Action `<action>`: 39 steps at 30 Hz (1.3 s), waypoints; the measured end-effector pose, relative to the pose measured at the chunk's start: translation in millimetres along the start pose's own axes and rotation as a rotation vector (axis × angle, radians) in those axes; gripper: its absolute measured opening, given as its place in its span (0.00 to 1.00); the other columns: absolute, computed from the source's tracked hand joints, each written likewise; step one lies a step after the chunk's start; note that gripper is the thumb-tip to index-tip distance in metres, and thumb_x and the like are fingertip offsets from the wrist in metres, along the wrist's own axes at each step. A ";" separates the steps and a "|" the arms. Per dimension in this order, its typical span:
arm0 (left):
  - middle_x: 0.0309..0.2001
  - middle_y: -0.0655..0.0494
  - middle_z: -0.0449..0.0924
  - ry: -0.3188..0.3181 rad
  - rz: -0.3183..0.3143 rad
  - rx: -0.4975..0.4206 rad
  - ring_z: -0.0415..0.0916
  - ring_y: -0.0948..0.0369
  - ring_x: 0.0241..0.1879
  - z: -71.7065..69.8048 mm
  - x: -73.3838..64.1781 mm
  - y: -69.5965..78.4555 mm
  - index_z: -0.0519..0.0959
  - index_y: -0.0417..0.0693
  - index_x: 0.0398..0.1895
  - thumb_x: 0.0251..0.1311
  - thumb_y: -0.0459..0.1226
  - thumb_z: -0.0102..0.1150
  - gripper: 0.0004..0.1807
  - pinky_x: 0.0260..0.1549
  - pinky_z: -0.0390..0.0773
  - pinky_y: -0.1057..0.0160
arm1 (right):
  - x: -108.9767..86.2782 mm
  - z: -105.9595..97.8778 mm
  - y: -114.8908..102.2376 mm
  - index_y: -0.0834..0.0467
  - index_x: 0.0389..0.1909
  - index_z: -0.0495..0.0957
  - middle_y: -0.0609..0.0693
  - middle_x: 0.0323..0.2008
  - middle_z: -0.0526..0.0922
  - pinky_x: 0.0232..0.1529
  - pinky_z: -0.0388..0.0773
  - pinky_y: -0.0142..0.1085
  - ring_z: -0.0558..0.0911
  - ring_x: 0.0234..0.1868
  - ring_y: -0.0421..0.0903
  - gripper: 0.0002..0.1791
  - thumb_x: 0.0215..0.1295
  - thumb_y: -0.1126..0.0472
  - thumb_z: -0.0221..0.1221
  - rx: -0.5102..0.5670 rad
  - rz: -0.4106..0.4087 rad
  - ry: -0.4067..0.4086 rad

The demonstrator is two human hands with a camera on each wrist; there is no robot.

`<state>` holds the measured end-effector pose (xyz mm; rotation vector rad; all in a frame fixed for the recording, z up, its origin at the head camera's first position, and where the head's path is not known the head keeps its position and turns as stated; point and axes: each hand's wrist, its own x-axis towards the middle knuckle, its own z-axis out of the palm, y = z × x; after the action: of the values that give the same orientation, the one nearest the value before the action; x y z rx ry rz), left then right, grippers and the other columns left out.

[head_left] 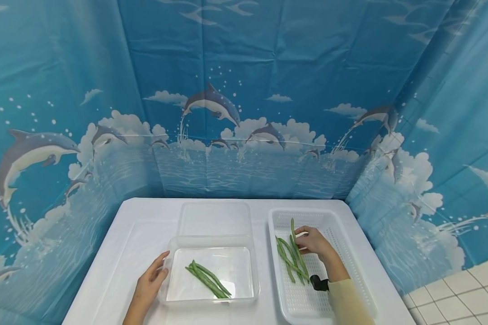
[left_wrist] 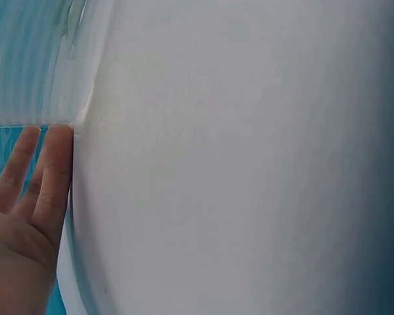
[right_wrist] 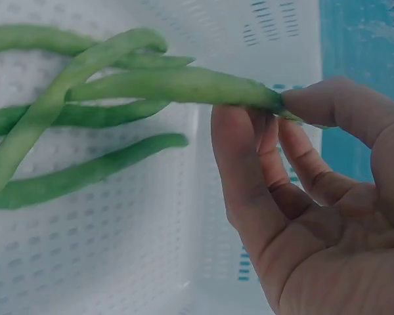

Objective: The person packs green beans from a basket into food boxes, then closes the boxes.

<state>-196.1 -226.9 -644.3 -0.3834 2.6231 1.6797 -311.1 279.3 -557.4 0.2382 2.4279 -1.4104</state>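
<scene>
Over the white perforated basket [head_left: 282, 293], my right hand [head_left: 316, 244] pinches a green bean [right_wrist: 177, 86] near one tip, between thumb and forefinger. Several other green beans [right_wrist: 72, 177] lie crossed on the basket's bottom beneath it. My left hand [head_left: 147, 283] is at the left side of a clear plastic container [head_left: 211, 242], its outstretched fingers [left_wrist: 56, 164] touching the wall by the rim. Inside that container, a small bunch of green beans [head_left: 207, 280] lies slantwise.
A flat translucent lid [head_left: 214, 219] lies behind the clear container. Both containers stand on a table with a white cloth [head_left: 126, 243]. A blue dolphin-print curtain [head_left: 244, 167] hangs behind the table and along its sides. White floor tiles [head_left: 463, 293] show at lower right.
</scene>
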 end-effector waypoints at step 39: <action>0.75 0.32 0.70 0.018 0.021 -0.017 0.73 0.31 0.71 0.3 -2.0 1.5 0.69 0.59 0.79 0.77 0.42 0.53 0.29 0.62 0.81 0.30 | -34.0 98.9 -88.1 0.67 0.61 0.75 0.51 0.37 0.83 0.41 0.92 0.45 0.85 0.35 0.43 0.21 0.70 0.65 0.61 0.135 -0.252 -0.295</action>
<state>-194.5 -225.6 -642.8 -0.3740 2.6360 1.7140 -286.9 150.3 -519.1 -0.2391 2.1808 -1.5889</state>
